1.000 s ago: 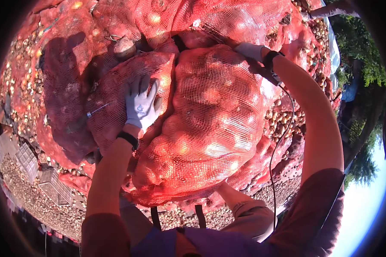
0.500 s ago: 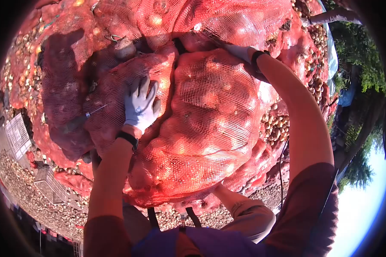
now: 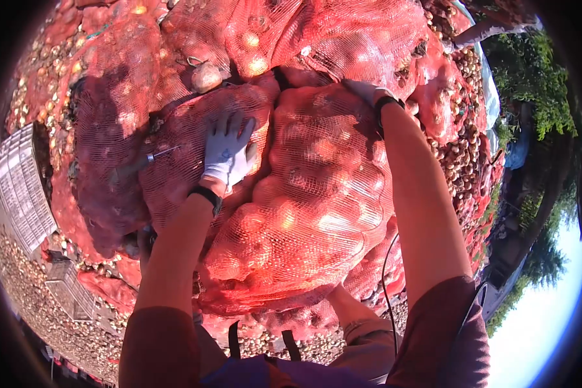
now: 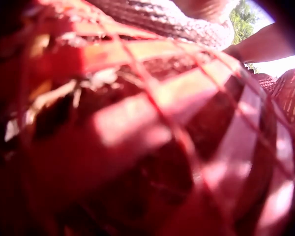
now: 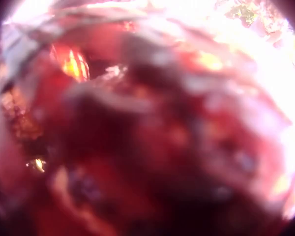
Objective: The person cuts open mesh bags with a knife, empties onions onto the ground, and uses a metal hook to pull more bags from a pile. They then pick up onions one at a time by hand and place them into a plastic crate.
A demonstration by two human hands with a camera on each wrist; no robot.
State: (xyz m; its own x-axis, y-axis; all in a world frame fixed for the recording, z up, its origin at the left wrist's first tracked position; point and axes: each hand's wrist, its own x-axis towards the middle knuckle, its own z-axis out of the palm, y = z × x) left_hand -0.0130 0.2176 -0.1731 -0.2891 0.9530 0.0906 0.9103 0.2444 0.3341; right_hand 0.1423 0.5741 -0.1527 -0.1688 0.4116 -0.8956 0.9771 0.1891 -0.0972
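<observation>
Left grip (image 3: 228,155) wide, gloved fingers spread flat on red onion sack (image 3: 310,200), 10 o'clock side. Right grip (image 3: 363,89) at sack's 1 o'clock edge, fingers hidden, cannot tell state.

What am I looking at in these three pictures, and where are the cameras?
No machine here: a person works with two white-gloved hands. The big round picture comes from a camera on the head, looking down at a large red mesh sack of onions on a heap of such sacks. The left hand lies flat, fingers straight, on the netting beside it. The right hand reaches the sack's far end; its fingers hardly show. The other two pictures come from wrist cameras, so close to the netting that they blur.
</observation>
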